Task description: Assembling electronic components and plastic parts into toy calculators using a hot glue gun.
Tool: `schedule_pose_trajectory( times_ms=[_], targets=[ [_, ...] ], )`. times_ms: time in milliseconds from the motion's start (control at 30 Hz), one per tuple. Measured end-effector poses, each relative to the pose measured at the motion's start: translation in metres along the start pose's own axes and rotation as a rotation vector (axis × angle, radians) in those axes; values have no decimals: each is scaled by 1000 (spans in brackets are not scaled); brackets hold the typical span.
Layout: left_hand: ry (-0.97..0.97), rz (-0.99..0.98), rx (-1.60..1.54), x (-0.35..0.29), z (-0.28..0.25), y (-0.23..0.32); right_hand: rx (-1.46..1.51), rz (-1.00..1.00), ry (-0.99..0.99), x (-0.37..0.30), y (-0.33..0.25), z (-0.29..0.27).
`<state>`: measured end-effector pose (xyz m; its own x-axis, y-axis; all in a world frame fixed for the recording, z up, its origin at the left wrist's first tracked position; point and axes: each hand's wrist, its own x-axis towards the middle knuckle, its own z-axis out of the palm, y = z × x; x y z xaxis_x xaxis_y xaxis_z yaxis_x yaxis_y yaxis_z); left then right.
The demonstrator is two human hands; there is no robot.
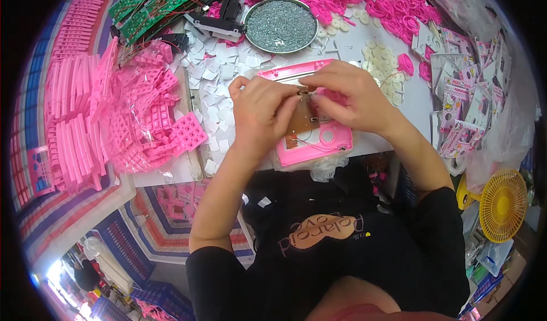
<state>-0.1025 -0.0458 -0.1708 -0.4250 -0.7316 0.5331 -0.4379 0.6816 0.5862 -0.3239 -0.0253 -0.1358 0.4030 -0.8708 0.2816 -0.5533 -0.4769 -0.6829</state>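
Observation:
On the table edge in front of me lies a pink plastic housing (296, 154), open side up, with a brown circuit board (302, 120) in it. Thin red wires run across its lower part. My left hand (261, 105) bends over the board's left side, thumb and forefinger pinched at its upper edge. Opposite it, my right hand (352, 96) is closed too, its fingertips meeting the left ones around a small dark part (303, 91). The fingers cover most of that part, so its kind does not show. A crumpled clear bag (325, 170) pokes out under the housing.
Beyond the housing stands a round metal dish (281, 25) of small screws. White paper squares (213, 70), cream discs (380, 62) and pink parts (393, 7) lie around it. Pink keypads (148, 127) and green circuit boards (154, 7) are heaped left; printed cards (464, 93) sit right, near a yellow fan (502, 206).

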Motion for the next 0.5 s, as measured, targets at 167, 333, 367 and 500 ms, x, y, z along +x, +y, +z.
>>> schedule_pose_trajectory(
  times_ms=[167,333,367,500],
  targets=[
    [55,-13,-14,-3,2,-2,120,34,-21,-6,-6,2],
    [99,140,47,-6,3,0,-2,-10,-30,-2,-8,6],
    [99,147,47,-7,2,0,-21,-27,-14,-1,-7,8],
    [101,114,48,-6,0,0,43,-17,-37,1,-13,0]
  ],
)
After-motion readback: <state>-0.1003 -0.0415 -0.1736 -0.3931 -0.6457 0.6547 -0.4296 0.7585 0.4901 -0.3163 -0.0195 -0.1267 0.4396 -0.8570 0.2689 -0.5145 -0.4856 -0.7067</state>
